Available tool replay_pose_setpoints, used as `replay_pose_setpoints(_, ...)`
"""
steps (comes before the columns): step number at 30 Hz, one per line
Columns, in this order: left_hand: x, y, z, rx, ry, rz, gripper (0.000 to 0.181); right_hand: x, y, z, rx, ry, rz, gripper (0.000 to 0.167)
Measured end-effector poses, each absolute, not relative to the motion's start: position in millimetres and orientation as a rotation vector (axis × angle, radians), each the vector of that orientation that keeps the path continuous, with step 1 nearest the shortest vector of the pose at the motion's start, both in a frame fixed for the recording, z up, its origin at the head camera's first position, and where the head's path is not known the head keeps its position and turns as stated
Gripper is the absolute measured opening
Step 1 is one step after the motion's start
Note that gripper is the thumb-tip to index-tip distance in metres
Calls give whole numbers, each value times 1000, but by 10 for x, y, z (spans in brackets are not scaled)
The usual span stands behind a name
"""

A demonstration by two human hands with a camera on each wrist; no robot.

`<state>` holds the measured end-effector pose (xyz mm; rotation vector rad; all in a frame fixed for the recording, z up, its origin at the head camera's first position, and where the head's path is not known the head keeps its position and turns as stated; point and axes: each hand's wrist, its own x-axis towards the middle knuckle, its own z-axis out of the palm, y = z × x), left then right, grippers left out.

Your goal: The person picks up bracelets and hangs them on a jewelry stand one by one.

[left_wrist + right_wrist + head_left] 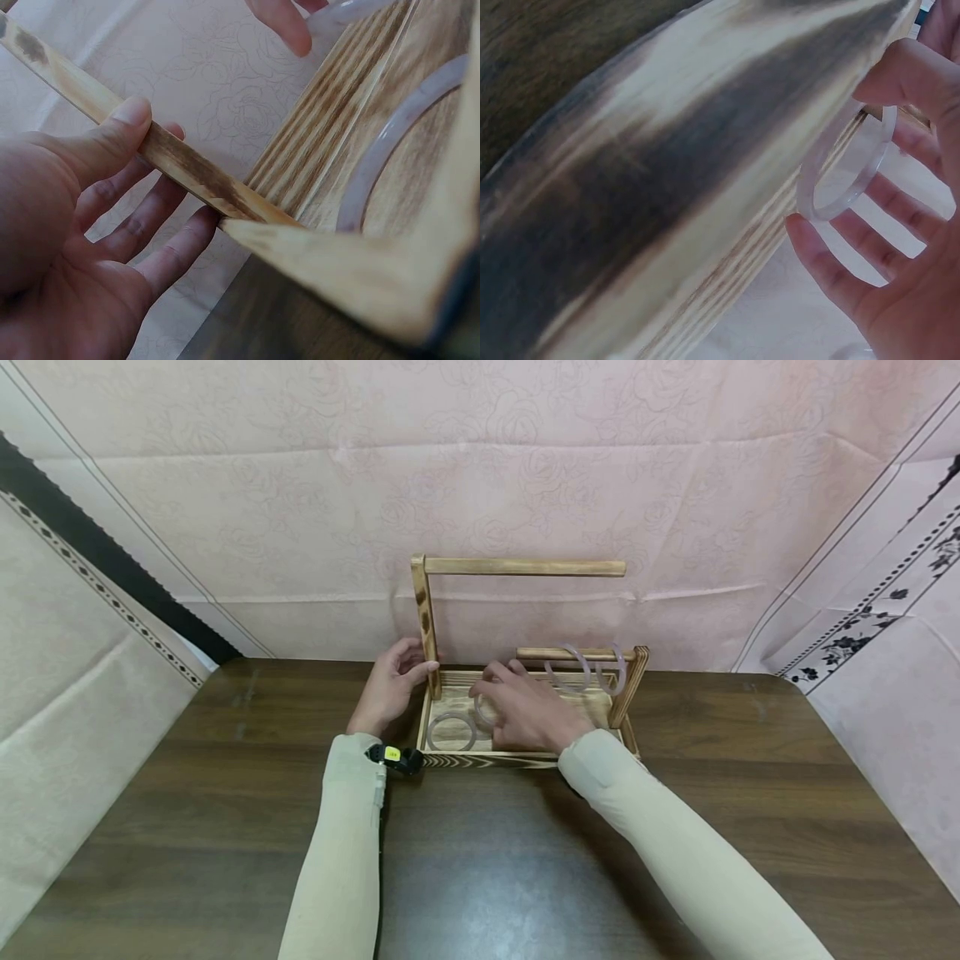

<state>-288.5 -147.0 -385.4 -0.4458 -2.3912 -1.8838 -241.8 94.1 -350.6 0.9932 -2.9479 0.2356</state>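
A wooden stand has a tray base [525, 761], a tall left post [426, 618] with a long bar, and a shorter right post. My left hand [393, 681] grips the tall post near its foot, thumb on one side and fingers on the other. Over the tray, my right hand [528, 706] holds a translucent pale bangle [807, 187] between thumb and fingers. Another bangle [375, 150] lies flat at the tray's left end. Two lilac bangles, one of them the right-hand bangle [621, 672], hang on the short bar [536, 653].
The stand sits at the back of a dark brown wooden table [480, 860]. Right behind it rises a pale pink rose-patterned cloth [480, 502]. The long upper bar [525, 567] ends free on the right, above the short bar.
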Motion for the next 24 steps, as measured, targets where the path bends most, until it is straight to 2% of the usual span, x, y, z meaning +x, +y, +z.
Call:
replay_pose_setpoints(19,-2885,-1472,-3847,-442,-2410,-1860,36,-2293,958,-3422,1015,-2891,351,67)
replay_pose_setpoints(24,-2883,-1473,-3849,-439,-2413,-1855,36,-2257,982,-3370,986,-2874,363,61)
